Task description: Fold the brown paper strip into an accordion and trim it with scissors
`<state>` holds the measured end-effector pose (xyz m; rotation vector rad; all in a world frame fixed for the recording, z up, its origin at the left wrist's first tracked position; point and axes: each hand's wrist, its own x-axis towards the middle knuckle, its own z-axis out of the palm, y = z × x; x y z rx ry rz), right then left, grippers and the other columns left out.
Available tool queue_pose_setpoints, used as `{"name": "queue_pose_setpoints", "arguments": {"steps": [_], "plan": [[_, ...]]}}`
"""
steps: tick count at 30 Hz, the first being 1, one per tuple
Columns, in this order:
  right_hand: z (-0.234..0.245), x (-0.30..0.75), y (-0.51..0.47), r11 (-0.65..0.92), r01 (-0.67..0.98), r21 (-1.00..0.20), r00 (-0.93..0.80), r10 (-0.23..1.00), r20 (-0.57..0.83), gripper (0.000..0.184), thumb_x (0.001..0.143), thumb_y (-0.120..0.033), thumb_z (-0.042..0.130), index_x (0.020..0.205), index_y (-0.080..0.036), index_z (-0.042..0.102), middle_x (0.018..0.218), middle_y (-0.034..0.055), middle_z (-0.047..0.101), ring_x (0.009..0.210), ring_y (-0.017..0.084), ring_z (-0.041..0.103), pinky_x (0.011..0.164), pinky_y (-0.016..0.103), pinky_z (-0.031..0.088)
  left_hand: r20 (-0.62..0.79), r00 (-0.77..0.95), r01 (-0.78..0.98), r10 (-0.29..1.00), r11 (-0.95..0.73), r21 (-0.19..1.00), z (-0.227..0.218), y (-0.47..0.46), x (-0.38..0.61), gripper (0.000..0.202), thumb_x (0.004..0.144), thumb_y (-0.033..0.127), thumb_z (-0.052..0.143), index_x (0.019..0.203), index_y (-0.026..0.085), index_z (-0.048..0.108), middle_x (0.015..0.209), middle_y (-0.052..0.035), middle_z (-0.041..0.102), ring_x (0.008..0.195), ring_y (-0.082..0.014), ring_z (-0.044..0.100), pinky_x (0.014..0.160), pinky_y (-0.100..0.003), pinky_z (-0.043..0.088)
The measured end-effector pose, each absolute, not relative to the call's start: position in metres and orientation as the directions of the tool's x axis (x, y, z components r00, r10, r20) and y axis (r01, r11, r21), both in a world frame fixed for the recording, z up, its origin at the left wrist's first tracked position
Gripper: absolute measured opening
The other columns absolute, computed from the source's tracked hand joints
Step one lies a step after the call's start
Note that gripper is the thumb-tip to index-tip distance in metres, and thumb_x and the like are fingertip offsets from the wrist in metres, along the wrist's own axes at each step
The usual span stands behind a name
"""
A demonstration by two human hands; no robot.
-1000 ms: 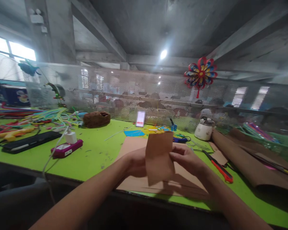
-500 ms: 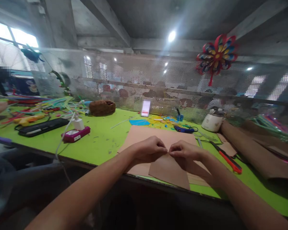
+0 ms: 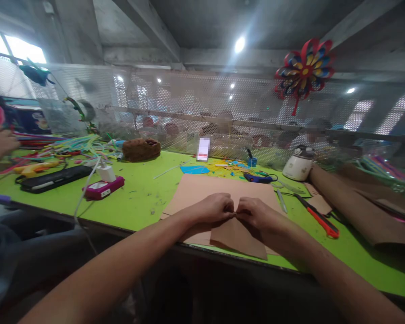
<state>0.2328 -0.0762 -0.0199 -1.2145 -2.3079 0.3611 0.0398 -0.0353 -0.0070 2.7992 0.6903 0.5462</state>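
Observation:
Brown cardboard sheets (image 3: 189,191) lie at the table's front edge. A smaller, darker cardboard piece (image 3: 238,240) rests on top of them, its near corner sticking out over the edge. My left hand (image 3: 216,208) pinches the far edge of this piece, fingers curled. Close beside it, my right hand (image 3: 254,210) pinches the same edge, the two sets of fingertips almost touching. The edge between the fingertips looks slightly raised or folded; the fingers partly hide it.
At right lie a red utility knife (image 3: 324,222), a blue glue gun (image 3: 258,178), a rolled brown sheet (image 3: 361,207) and a white kettle-like bottle (image 3: 297,164). Leftward are a purple power strip (image 3: 104,186), a black case (image 3: 56,178) and another person's hand (image 3: 0,144).
My fingers have shifted slightly along the cardboard edge, and my right hand has turned inward. The other person's hand at far left has risen with a pink round thing.

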Motion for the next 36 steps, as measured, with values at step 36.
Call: {"name": "queue_pose_setpoints", "arguments": {"steps": [36], "plan": [[0.006, 0.260, -0.093, 0.607, 0.775, -0.176, -0.600, 0.794, 0.096, 0.011, 0.073, -0.010, 0.050, 0.081, -0.017, 0.055, 0.083, 0.0040, 0.056, 0.072, 0.015, 0.050, 0.062, 0.024, 0.035, 0.274, 0.858, 0.375, 0.435, -0.894, 0.245, 0.011, -0.064, 0.011, 0.018, 0.087, 0.021, 0.044, 0.086, 0.017, 0.062, 0.082, -0.0048, 0.050, 0.077, -0.0148, 0.048, 0.069, -0.025, 0.037]]}}
